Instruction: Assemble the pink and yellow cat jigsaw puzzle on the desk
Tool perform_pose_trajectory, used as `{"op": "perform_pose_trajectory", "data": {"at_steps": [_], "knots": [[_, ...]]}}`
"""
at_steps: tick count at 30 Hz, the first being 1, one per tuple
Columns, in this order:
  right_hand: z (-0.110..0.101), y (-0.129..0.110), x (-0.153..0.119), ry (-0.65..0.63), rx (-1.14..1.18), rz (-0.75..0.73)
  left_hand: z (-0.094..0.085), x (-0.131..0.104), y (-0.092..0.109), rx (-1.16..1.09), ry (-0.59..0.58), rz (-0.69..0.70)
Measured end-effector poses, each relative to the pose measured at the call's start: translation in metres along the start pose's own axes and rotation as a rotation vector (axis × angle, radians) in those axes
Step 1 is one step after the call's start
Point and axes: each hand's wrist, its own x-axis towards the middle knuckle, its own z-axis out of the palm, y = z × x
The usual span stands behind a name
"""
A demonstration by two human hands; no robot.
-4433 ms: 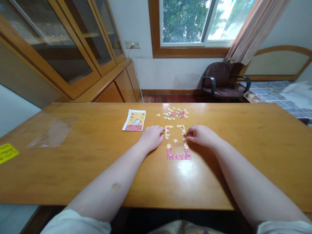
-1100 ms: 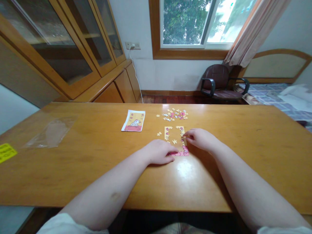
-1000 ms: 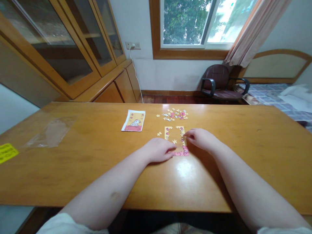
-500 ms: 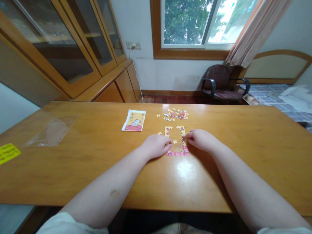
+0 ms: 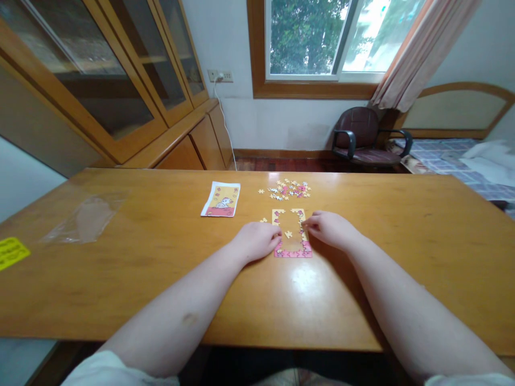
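A jigsaw puzzle border (image 5: 293, 253) lies on the table, yellow above and pink along its lower edge, with a gap in the top edge. My left hand (image 5: 259, 239) rests on its left side, fingers bent together over the border pieces and hiding them. At the right side, my right hand (image 5: 332, 229) is closed, thumb and fingertips pinched at a small puzzle piece on the border. Inside the border lies a loose yellow piece (image 5: 288, 235). Another yellow piece (image 5: 263, 220) sits just beyond my left hand.
Behind the border is a heap of loose puzzle pieces (image 5: 295, 190). A picture card (image 5: 222, 200) with a white animal lies left of it. Farther left are a clear plastic bag (image 5: 86, 217) and a yellow label (image 5: 13, 253). The wooden table (image 5: 161, 279) reaches toward a chair (image 5: 358, 131).
My right hand's fingertips have shifted very slightly away from me along the border's right side. My left hand stays in place.
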Motion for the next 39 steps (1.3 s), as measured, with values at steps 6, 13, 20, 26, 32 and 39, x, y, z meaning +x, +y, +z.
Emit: {"op": "perform_pose_trajectory", "data": {"at_steps": [6, 13, 20, 26, 32, 39], "knots": [[-0.0001, -0.0018, 0.0003, -0.054, -0.041, -0.062, 0.001, 0.0001, -0.0002, -0.009, 0.012, -0.005], [0.0045, 0.0011, 0.0009, 0.026, 0.057, -0.018, -0.0002, -0.0001, -0.0014, -0.002, 0.02, -0.027], [0.0007, 0.0031, -0.0007, 0.027, 0.068, -0.056, 0.0011, 0.0015, -0.0035, 0.041, 0.062, -0.081], [-0.0013, -0.0017, -0.002, -0.014, 0.062, -0.08, -0.0005, 0.0016, -0.002, 0.044, 0.029, -0.077], [-0.0018, -0.0024, -0.0013, -0.033, 0.082, -0.093, -0.0029, 0.0011, -0.0003, 0.074, -0.014, -0.06], [-0.0034, -0.0056, -0.0019, -0.048, 0.17, -0.059, -0.0023, 0.0003, -0.001, 0.046, -0.017, -0.058]]}}
